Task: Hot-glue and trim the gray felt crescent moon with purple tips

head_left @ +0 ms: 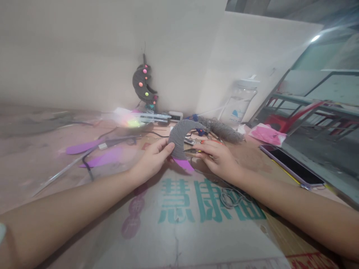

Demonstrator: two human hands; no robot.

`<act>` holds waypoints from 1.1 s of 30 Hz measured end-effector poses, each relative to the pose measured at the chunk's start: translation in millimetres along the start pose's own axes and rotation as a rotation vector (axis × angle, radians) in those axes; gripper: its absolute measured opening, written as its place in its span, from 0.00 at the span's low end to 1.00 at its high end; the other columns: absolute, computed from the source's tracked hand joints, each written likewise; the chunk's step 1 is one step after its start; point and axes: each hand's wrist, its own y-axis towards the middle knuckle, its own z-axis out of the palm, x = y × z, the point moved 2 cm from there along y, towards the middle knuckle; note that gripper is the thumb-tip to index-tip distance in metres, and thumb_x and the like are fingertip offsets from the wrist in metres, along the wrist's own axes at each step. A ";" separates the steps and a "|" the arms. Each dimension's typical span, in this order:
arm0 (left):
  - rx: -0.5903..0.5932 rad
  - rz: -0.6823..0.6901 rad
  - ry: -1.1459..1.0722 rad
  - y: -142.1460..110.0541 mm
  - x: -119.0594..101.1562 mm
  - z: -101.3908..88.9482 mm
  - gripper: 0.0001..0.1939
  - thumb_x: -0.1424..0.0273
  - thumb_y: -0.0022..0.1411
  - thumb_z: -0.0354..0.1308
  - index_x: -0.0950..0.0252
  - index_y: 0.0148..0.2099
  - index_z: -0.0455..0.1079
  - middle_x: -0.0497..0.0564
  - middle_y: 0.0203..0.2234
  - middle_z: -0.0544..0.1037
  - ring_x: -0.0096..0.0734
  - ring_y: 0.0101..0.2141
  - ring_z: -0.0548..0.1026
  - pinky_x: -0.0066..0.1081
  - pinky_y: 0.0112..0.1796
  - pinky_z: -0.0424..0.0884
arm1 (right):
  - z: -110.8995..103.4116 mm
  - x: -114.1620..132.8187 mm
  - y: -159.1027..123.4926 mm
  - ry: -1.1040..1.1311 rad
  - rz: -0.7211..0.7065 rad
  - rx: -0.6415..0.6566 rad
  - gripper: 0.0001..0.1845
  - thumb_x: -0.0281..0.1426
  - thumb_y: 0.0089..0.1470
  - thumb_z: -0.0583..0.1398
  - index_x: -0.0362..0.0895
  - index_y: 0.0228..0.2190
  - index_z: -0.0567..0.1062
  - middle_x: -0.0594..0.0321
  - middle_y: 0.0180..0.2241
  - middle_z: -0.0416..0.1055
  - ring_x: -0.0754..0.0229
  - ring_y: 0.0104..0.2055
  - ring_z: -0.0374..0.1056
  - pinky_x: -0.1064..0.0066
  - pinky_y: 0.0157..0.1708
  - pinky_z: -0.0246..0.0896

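Note:
My left hand grips a crescent by its left side, thumb on the front. Grey yarn is wound round most of the crescent, and its lower tip shows bare purple. To the right of it, the fingers of my right hand are pinched together on the grey yarn, close to the crescent's inner edge. From there a thin strand runs down to a loose coil of yarn under my right forearm. The exact pinch point is partly hidden.
Behind lie a grey yarn skein, a white timer and a clear bottle. A crescent with pompoms hangs against the wall. Purple pieces lie left; a phone and pink packet lie right.

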 end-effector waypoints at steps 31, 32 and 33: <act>0.037 -0.026 -0.022 0.5 5.3 1.2 0.15 0.57 0.63 0.56 0.66 0.38 0.68 0.45 0.27 0.69 0.23 0.25 0.67 0.24 0.27 0.64 | -1.2 6.7 0.1 -0.049 -0.079 -0.017 0.12 0.32 0.63 0.57 0.45 0.46 0.75 0.56 0.38 0.76 0.56 0.40 0.71 0.63 0.41 0.67; 0.039 -0.024 -0.017 0.4 5.3 1.2 0.15 0.57 0.64 0.55 0.66 0.38 0.68 0.45 0.26 0.69 0.23 0.25 0.67 0.24 0.27 0.63 | -1.1 6.5 0.1 -0.049 -0.083 -0.022 0.12 0.32 0.63 0.57 0.45 0.46 0.75 0.56 0.38 0.76 0.56 0.40 0.71 0.63 0.41 0.67; 0.039 -0.022 -0.011 0.5 5.4 1.2 0.15 0.57 0.64 0.55 0.66 0.38 0.68 0.45 0.26 0.69 0.23 0.25 0.67 0.24 0.27 0.63 | -0.9 6.2 0.0 -0.051 -0.087 -0.028 0.12 0.31 0.63 0.57 0.44 0.46 0.75 0.56 0.38 0.76 0.56 0.40 0.71 0.63 0.41 0.67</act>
